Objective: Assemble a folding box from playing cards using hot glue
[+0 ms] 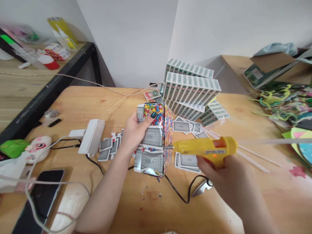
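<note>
My left hand [134, 131] grips a box built from playing cards [154, 143], which stands on the wooden table [80, 104]; the thumb with dark nail polish rests on its colourful top part. My right hand [223, 170] is closed round a yellow hot glue gun [207, 148]. The gun's metal nozzle touches the right edge of the card box at mid height. A clear glue stick sticks out behind the gun to the right.
Stacked packs of card decks [191, 89] stand behind the box. Loose cards [187, 126] lie around it. A white power adapter [92, 136], a phone [41, 198], cables and a pink toy [39, 146] lie at the left. Coloured craft scraps [285, 100] fill the right.
</note>
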A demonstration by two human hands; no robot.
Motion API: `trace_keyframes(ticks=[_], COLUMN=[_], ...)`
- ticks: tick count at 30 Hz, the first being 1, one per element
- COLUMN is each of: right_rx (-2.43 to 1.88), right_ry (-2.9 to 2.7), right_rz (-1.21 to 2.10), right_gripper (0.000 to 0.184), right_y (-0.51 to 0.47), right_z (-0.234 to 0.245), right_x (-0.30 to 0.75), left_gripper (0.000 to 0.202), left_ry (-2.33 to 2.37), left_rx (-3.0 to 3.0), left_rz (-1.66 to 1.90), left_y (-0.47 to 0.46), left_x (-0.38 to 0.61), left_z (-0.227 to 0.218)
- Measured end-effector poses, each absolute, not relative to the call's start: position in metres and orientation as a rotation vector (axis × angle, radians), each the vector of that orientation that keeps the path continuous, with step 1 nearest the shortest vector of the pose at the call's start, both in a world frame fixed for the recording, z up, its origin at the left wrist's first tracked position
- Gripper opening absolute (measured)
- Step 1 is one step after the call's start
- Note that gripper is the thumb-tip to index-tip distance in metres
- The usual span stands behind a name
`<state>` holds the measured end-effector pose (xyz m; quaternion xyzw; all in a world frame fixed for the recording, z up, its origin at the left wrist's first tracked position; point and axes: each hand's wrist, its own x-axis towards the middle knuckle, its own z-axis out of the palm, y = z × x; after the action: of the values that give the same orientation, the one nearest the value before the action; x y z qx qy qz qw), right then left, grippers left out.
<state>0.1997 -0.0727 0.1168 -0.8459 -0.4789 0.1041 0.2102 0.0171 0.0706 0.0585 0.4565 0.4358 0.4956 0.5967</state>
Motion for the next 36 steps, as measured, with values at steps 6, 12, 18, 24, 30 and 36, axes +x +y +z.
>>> trace_keyframes(ticks=[6, 12, 18, 24, 30, 36], right_rx=[-2.340, -2.589, -2.334, -1.419, -1.159, -1.274], right_ry=[-1.135, -1.055, -1.163, -0.914, -0.761, -0.741], right_rz=[0.490, 0.286, 0.145, 1.218, 1.530, 1.496], right_gripper=[0.033, 0.050, 0.056, 0.063, 0.070, 0.094], right_y=[-0.037, -0.027, -0.027, -0.015, -0.011, -0.021], right_z=[0.058, -0.004, 0.021, 0.068, 0.050, 0.042], right_x=[0.242, 0.241, 0.232, 0.197, 0.180, 0.181], left_gripper=[0.036, 0.035, 0.038, 0.049, 0.049, 0.064], left_ry=[1.017, 1.011, 0.996, 0.888, 0.905, 0.641], left_rx=[1.084, 1.073, 1.015, 0.881, 0.875, 0.681], left_rz=[1.139, 1.146, 1.140, 1.095, 1.084, 0.718], left_y=[0.070, 0.071, 0.069, 0.059, 0.043, 0.025], left_x=[0.016, 0.016, 0.015, 0.022, 0.023, -0.007], left_z=[0.059, 0.060, 0.064, 0.074, 0.075, 0.063])
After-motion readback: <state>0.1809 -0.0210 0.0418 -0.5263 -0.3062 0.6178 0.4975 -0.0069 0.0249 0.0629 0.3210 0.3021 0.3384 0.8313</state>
